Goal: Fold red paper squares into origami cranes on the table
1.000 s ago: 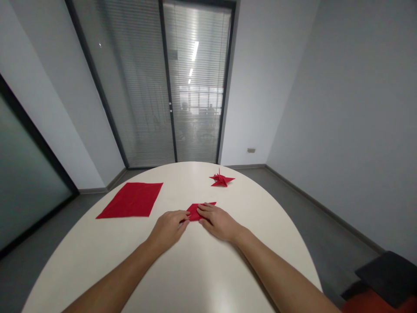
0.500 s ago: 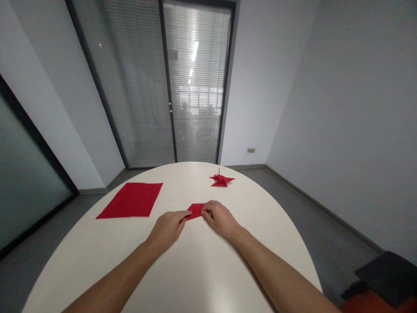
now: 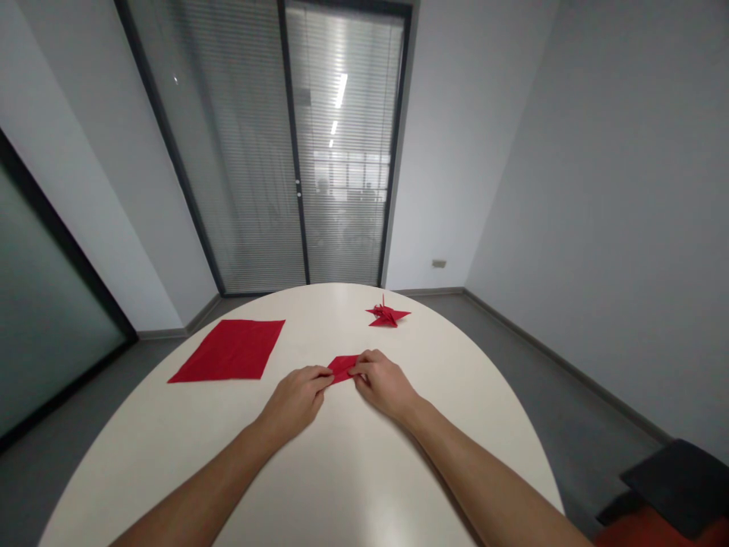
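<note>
A small folded piece of red paper (image 3: 342, 368) lies on the round white table (image 3: 319, 471) in front of me. My left hand (image 3: 297, 396) pinches its left end with curled fingers. My right hand (image 3: 383, 381) pinches its right end, fingers bent over the paper and hiding much of it. Both hands rest on the tabletop.
A flat red square sheet (image 3: 231, 349) lies at the left of the table. A finished red folded paper figure (image 3: 386, 314) stands at the far right of the table. Glass doors with blinds (image 3: 296, 152) are behind, and a dark object (image 3: 677, 479) sits on the floor at lower right.
My right hand has slid left over the folded paper and curled into a pinch, so less of the paper shows. My left hand has barely moved.
</note>
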A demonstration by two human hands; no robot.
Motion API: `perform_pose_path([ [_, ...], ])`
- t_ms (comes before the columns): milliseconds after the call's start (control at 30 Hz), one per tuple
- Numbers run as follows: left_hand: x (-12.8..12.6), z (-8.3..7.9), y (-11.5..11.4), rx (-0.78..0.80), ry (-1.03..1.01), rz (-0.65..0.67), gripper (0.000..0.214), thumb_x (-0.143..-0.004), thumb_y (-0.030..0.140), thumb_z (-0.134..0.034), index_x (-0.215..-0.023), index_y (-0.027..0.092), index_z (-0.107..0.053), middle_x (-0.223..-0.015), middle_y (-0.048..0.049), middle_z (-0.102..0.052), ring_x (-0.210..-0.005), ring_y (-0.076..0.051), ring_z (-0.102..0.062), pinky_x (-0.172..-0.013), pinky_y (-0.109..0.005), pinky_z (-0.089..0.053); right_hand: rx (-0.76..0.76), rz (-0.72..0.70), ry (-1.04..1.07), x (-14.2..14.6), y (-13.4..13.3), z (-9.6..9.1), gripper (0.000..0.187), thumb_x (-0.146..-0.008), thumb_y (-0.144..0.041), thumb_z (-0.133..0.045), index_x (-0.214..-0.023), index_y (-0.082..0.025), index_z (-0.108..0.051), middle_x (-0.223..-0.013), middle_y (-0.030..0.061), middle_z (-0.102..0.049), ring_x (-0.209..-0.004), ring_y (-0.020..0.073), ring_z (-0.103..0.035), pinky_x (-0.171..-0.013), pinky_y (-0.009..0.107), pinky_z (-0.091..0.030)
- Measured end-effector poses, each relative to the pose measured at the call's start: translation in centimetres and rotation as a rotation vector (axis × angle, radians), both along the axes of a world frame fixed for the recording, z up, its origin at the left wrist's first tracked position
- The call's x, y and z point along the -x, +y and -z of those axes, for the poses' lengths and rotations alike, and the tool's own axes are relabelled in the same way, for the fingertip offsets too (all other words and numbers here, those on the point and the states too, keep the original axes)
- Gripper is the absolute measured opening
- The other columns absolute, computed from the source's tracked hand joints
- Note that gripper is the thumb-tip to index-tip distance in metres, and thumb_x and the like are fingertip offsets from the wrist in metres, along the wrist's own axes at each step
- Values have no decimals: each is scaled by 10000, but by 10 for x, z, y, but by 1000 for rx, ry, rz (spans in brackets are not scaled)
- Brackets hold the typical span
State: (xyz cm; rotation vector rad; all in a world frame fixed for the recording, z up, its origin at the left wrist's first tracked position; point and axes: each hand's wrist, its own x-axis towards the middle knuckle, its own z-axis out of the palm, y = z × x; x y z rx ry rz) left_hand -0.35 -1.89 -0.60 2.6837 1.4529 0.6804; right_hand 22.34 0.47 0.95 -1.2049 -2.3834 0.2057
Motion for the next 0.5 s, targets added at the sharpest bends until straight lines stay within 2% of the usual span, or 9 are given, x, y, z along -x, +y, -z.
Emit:
perform_pose_path([
  [133, -1, -7, -5, -25, -27, 80, 290, -894, 166, -549, -1124, 197, -723, -1113, -91, -716, -1033, -253, -639, -951, -429, -506, -21, 16, -32, 1, -3, -4, 243, -963, -261, -537, -1034, -239, -769, -1008, 69, -695, -1006, 219, -594, -861, 315, -464],
  [267, -5, -16, -12, -2, -30, 188, 267, -878, 164, -557, -1090, 203, -716, -1037, -85, -717, -993, -252, -632, -958, -442, -495, -6, 29, -62, 0, -3, -5, 281, -984, -328, -513, -1037, -232, -773, -1037, 79, -715, -990, 227, -616, -871, 333, -468],
  [367, -7, -16, -14, 22, -17, 272, 340, -875, 119, -528, -1169, 211, -674, -1137, -81, -708, -1143, -258, -598, -1082, -460, -425, 15, 23, -61, 0, -2, -3, 286, -979, -330, -520, -1091, -216, -757, -1117, 86, -719, -1041, 229, -626, -925, 333, -460],
  [433, -6, -14, -14, 29, -13, 267, 391, -877, 95, -505, -1231, 199, -632, -1239, -91, -676, -1231, -261, -560, -1140, -479, -375, 14, 5, -51, -1, -1, -2, 280, -963, -313, -537, -1116, -204, -745, -1143, 86, -720, -1059, 227, -631, -950, 328, -452],
  [500, -6, -12, -12, 37, -23, 246, 397, -886, 85, -490, -1248, 192, -612, -1273, -100, -653, -1229, -253, -563, -1138, -475, -387, 5, -8, -41, -1, -1, -1, 278, -940, -305, -563, -1128, -193, -734, -1143, 89, -722, -1057, 226, -637, -958, 326, -447],
])
